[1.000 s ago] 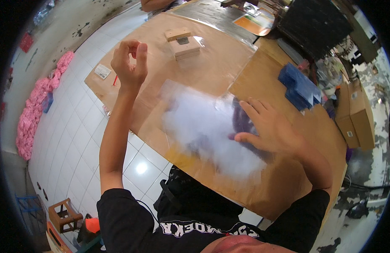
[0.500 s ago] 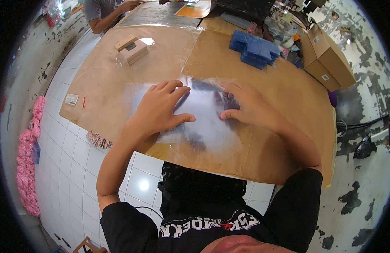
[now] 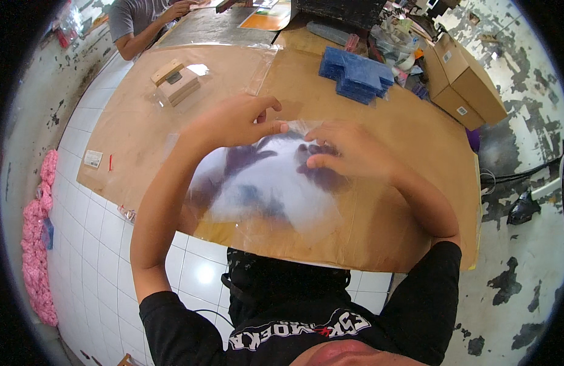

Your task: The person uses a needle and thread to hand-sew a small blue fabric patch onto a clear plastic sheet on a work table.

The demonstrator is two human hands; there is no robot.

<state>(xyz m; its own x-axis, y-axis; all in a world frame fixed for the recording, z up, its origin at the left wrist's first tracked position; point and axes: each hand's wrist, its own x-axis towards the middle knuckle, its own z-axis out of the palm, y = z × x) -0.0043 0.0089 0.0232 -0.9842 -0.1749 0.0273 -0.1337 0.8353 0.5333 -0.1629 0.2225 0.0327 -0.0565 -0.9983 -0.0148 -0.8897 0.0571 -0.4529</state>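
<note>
A glossy clear plastic sheet (image 3: 264, 189) lies on the brown table covering in front of me, with bright reflections across it. My left hand (image 3: 242, 122) is at the sheet's far edge, its fingers bent and its thumb held apart from them. Over the sheet's far right part is my right hand (image 3: 352, 149), fingers spread from the thumb and slightly blurred. Neither hand shows a grip on the sheet; whether the fingertips touch it, I cannot tell.
Blue flat pieces (image 3: 355, 73) are stacked at the far right, beside a cardboard box (image 3: 465, 82). Wooden blocks (image 3: 177, 85) sit at the far left. A small white label (image 3: 93, 159) lies near the left edge. Another person's arm (image 3: 142, 39) rests beyond the table's far left.
My left hand has moved away from me, from the sheet's left part to its far edge. My right hand has shifted slightly nearer. The whole view has tilted a little.
</note>
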